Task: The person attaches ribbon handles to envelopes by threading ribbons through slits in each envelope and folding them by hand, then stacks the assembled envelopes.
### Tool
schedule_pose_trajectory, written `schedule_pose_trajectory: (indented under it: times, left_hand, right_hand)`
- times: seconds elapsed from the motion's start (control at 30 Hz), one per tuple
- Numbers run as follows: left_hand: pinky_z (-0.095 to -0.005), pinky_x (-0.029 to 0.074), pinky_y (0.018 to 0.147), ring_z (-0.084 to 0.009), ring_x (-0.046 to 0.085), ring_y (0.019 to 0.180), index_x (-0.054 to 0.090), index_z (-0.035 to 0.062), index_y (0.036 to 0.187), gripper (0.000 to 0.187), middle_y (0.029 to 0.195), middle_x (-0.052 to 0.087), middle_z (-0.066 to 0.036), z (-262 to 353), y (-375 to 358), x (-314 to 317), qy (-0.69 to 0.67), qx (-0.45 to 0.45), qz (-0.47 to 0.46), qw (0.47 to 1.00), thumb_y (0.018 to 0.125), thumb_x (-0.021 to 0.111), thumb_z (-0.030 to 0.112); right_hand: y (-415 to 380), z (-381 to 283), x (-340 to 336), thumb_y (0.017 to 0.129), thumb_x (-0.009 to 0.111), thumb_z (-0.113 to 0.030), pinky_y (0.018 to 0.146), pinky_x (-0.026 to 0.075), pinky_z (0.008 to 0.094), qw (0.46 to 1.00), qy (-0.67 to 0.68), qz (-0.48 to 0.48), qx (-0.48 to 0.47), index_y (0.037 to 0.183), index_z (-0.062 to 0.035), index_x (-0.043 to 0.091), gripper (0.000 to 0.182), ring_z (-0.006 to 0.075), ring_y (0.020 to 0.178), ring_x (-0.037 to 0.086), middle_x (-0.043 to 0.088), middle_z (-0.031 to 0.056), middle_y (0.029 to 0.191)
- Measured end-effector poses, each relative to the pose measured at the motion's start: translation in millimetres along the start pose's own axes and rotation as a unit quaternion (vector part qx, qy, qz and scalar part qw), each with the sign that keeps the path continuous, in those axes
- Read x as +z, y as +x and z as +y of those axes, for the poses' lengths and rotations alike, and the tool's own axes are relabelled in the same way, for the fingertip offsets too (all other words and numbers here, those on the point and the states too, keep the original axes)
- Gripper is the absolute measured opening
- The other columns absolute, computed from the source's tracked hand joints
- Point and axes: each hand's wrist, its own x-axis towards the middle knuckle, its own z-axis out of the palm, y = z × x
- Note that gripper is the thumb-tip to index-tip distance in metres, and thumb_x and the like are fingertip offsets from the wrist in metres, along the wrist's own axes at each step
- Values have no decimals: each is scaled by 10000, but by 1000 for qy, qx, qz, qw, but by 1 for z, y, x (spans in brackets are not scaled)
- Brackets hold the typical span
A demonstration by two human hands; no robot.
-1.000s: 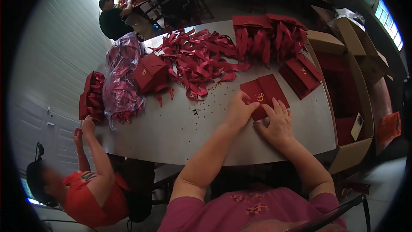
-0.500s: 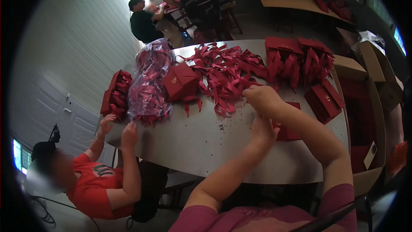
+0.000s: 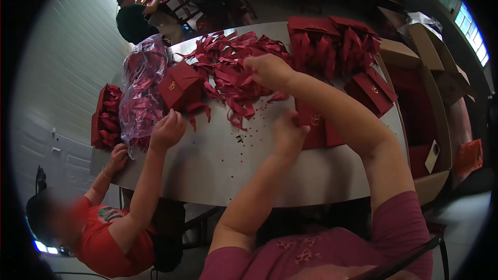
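My right hand (image 3: 267, 71) reaches over the pile of red ribbons (image 3: 231, 70), its fingers pressed together against them; what is between the fingertips is hidden. My left hand (image 3: 289, 134) is lower on the table, curled at the left edge of a flat red bag (image 3: 312, 124) with a gold logo. Something small and reddish shows at its fingers, too unclear to name. Another red bag (image 3: 180, 84) lies left of the ribbons, and one more (image 3: 372, 92) lies to the right.
Red bags with ribbons (image 3: 314, 41) stand at the table's back right. A co-worker's hand (image 3: 168, 129) is near a plastic-wrapped ribbon bundle (image 3: 143, 91) on the left. Small dark bits dot the table (image 3: 207, 176). An open cardboard box (image 3: 438, 119) stands right. Other people are behind.
The view has shifted, so the table appears further left and higher. My right hand has moved away over the ribbon pile, and my hands are further apart. The co-worker's raised hand has moved right.
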Motion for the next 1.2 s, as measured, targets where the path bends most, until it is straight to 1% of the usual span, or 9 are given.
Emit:
schedule_pose_trajectory:
  times: [0.13,0.33,0.43,0.57,0.63,0.8,0.93,1.0,1.2]
  left_hand:
    - [-265,506,658,-133,620,724,589,-4,969,230,811,670,-61,-6,6,-3,32,-3,-8,999,781,721,13]
    - [-294,501,620,-148,612,693,598,-6,987,175,842,654,-78,-10,14,-7,-52,-119,-42,991,849,661,81]
    - [-266,504,595,-129,615,709,590,5,1027,155,866,658,-55,-3,14,-10,-133,-154,-69,977,892,613,77]
    - [-269,522,609,-127,629,740,584,5,1039,133,891,658,-49,8,10,-12,-203,-167,-107,959,917,568,53]
    - [-272,525,625,-129,632,755,585,7,1043,135,898,661,-51,4,12,-11,-211,-181,-111,954,916,561,44]
    - [-275,530,664,-133,635,793,587,15,1058,171,911,666,-53,5,13,-13,-231,-200,-118,945,892,546,8]
    - [-244,511,686,-121,632,810,597,-3,1081,246,906,664,-51,3,13,-17,-201,-168,-127,957,844,540,-36]
    - [-231,503,698,-116,630,813,600,-13,1092,270,907,664,-50,2,14,-18,-184,-166,-126,961,831,539,-47]
    - [-232,500,763,-115,635,839,600,-29,1142,336,961,677,-71,4,12,-13,-222,-172,-143,949,820,521,-85]
  right_hand:
    - [-18,-27,-79,867,684,-66,505,508,242,879,458,50,125,1051,-38,668,186,126,577,641,670,70,764]
    - [-90,-125,-202,965,504,-106,773,551,268,731,560,283,268,1264,24,552,330,162,837,680,658,190,1125]
    - [-142,-99,-227,945,480,-56,820,538,276,796,564,206,80,1335,40,483,401,173,920,674,621,218,1219]
    - [-180,-85,-225,916,639,-81,611,521,191,821,443,336,129,1037,3,671,150,103,688,657,686,100,884]
    - [-202,-53,-225,910,646,-92,646,505,228,890,350,174,234,974,-1,681,117,98,761,642,665,70,931]
    - [-193,-23,-129,839,676,-23,681,494,286,985,-50,136,93,845,34,632,72,128,869,626,630,39,913]
    - [-190,-6,-72,874,595,0,691,517,269,958,221,56,175,974,53,619,116,134,738,638,638,78,936]
    - [-187,-3,-57,921,554,-43,606,496,234,826,459,82,316,1068,37,601,174,97,637,597,633,64,854]
    - [-200,12,-59,985,496,-124,486,423,208,795,483,2,367,1105,14,608,214,49,569,511,611,21,777]
